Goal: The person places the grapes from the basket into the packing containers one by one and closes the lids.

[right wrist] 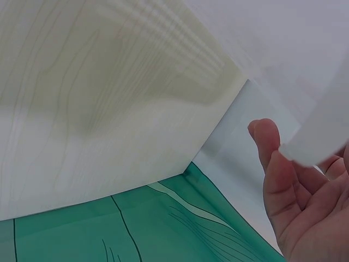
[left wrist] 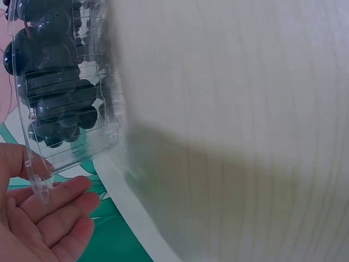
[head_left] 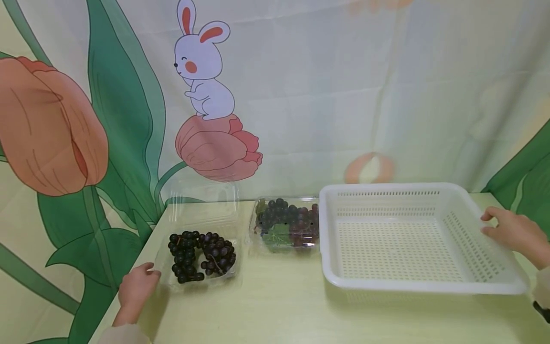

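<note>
At the left of the table, an opened clear plastic clamshell box (head_left: 202, 285) holds bunches of dark grapes (head_left: 185, 255). Its transparent lid (head_left: 204, 212) stands up at the back. My left hand (head_left: 138, 286) pinches the box's left edge, the thumb over the rim and the other fingers below, as the left wrist view shows. On the right is a white perforated plastic basket (head_left: 395, 285) with nothing inside. My right hand (head_left: 517, 234) grips its right rim, which also shows in the right wrist view, where part of the hand lies behind the rim (right wrist: 322, 134).
Between the two stands a second clear plastic box (head_left: 262, 246) of dark and reddish grapes (head_left: 279, 210), its lid apparently closed. The basket's left rim partly covers it. A printed curtain (head_left: 301, 119) hangs behind the pale wood-grain table (head_left: 266, 306), whose left edge runs near my left hand.
</note>
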